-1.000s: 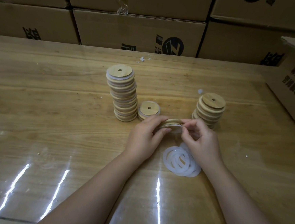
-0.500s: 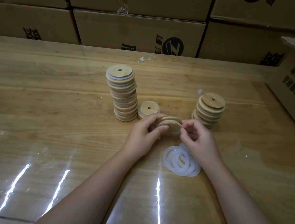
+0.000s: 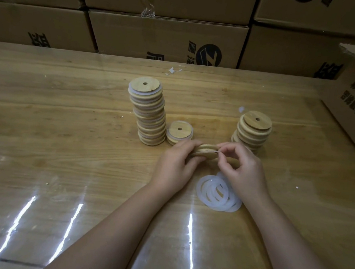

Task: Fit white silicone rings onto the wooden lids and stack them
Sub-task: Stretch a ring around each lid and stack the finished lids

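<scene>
One lid (image 3: pixel 205 152) edge-pinched, L hand (image 3: pixel 174 166), R hand (image 3: pixel 244 171)

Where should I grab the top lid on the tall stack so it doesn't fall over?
Probably by its round rim, from straight above: thumb on one side, fingers opposite. The top lid lies flat, and the tall stack under it looks uneven, so a sideways push might topple it.

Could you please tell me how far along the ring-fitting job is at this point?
Done: a tall stack and a short stack of ringed lids. In hand: the left hand holds a lid while the right hand pinches a ring at its edge. Left: the seemingly bare-lid stack and loose rings.
</scene>
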Demonstrator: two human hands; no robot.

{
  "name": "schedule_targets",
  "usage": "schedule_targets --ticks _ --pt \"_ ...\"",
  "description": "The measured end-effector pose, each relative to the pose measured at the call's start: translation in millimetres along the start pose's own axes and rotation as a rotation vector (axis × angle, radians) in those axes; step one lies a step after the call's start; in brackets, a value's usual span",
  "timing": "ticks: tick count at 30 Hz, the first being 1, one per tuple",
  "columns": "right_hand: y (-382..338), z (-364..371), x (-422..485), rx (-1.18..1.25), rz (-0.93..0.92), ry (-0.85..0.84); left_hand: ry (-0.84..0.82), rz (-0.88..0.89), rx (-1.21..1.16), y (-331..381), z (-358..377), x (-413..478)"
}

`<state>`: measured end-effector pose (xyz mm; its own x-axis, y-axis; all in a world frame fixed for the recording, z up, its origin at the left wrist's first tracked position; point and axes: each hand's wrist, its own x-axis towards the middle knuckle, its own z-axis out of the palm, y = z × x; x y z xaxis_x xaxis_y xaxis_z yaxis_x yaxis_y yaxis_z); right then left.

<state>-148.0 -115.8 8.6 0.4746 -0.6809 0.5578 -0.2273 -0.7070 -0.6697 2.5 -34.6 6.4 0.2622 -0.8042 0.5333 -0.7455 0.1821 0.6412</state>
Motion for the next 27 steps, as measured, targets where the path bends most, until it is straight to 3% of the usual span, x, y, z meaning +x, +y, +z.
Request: schedule_targets --ticks 12,18,20,23,27 --pt "3.6 1.7 0.2 0.12 0.154 -0.071 -0.007 -0.191 -0.232 -0.7 -2.5 2.9" --pt "5.3 0.5 0.4 0.163 0.206 -0.08 -0.056 -0.348 -0.456 -1.3 -5.6 5.0" --pt "3.8 0.7 0.7 0.144 0.159 -0.06 -0.064 -0.317 -0.39 -0.3 -4.6 4.4" --pt "1.4 0.8 1.0 0.095 0.042 -0.028 -0.059 -0.139 -0.098 1.2 -2.2 4.3" --pt "-0.5 0.5 2.2 0.057 -0.029 -0.022 -0.03 -0.097 -0.07 -1.6 -2.7 4.7"
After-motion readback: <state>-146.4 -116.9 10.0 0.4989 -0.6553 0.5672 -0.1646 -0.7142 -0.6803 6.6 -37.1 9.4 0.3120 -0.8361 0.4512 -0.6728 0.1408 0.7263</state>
